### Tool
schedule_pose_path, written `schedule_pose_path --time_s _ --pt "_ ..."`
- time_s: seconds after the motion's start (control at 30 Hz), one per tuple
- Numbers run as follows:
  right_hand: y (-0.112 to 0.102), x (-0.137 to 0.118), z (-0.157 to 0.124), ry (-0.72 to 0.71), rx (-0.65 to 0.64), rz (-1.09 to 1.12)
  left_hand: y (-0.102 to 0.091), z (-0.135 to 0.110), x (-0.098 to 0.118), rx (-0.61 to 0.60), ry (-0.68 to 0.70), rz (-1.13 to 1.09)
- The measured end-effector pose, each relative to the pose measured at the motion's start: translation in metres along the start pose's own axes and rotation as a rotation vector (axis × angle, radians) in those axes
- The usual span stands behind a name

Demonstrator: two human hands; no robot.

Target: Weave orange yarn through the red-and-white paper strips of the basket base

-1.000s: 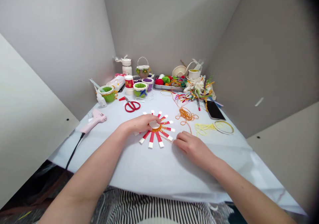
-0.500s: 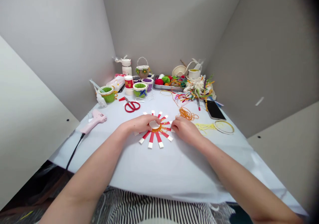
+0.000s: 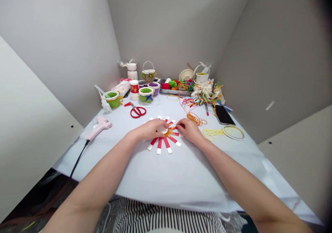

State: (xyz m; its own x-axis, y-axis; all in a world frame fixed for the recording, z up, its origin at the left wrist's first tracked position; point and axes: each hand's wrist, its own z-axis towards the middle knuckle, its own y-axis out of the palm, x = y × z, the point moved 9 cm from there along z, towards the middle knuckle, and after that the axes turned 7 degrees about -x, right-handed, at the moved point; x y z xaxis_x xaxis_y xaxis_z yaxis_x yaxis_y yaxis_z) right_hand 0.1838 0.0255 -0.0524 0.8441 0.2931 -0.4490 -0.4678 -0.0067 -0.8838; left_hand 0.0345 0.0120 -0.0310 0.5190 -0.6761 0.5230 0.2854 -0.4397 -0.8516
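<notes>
Centrally, on the white-covered bench (image 3: 166, 177), I view from afar a red-and-white sunburst (image 3: 159, 143) lying with its strips fanned outward and orange yarn round its middle. The left hand (image 3: 153, 128) covers its left side: thumb and forefinger curve apart about the pale centre — whether they pinch it or only rest there, I cannot tell. The right hand (image 3: 190, 131) is over the strips at the opposite side, its grip pressed together at the fingertips; whether yarn runs between them is too small for me to see. Just beyond it lies a loose orange tangle (image 3: 196, 119), with yellow yarn (image 3: 213, 133) to the right. Red-handled scissors (image 3: 138, 112) lie beyond the left hand; a pink glue gun (image 3: 98, 127) lies farther left.
</notes>
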Motion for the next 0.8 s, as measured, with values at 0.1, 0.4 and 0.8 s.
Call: schedule_pose_path --time_s 0.1,0.4,0.8 --pt "-0.004 0.001 -0.001 -0.004 0.015 0.053 -0.002 0.0 0.001 0.038 0.035 -0.01" --pt "-0.02 0.0 -0.015 -0.103 -0.019 0.164 -0.003 -0.002 -0.005 0.046 0.016 0.042" --pt "-0.011 -0.031 -0.078 -0.251 -0.064 0.028 0.001 -0.001 -0.014 -0.006 0.018 0.013"
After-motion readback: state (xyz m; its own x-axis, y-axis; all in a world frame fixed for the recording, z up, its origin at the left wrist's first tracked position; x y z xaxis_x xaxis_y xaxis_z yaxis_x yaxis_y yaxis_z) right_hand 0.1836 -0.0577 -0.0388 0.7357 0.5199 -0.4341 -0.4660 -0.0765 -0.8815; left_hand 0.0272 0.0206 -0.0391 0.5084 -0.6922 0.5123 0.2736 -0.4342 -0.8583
